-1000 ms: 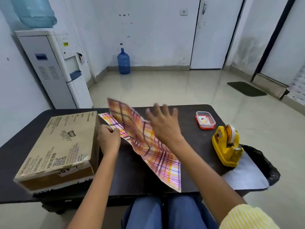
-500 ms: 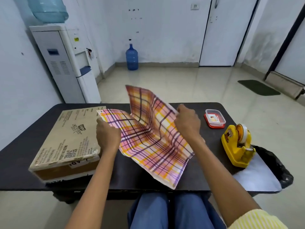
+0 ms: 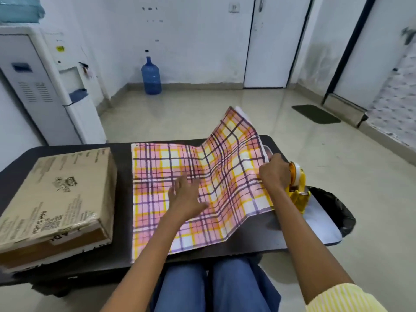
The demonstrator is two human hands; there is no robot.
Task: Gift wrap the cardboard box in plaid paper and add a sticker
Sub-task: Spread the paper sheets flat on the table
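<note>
The plaid paper [image 3: 157,176] is spread over the middle of the dark worktop [image 3: 258,235], its left part lying flat and its right part lifted into a raised flap with a crease between them. The left grip [image 3: 186,199] is laid flat on the paper near that crease, released, with fingers straight and pressed against the sheet. The right grip [image 3: 273,174] is clenched on the right edge of the raised flap, which is pinched between thumb and fingers and held above the worktop. The cardboard box [image 3: 58,199] is seen well to the left of the left grip, resting on the worktop just beside the paper's left edge, printed side up. A yellow tape dispenser [image 3: 297,190] stands just beyond the right grip, partly hidden by it, on a white sheet [image 3: 322,226]. A black bag [image 3: 335,208] is seen farther right of that grip.
</note>
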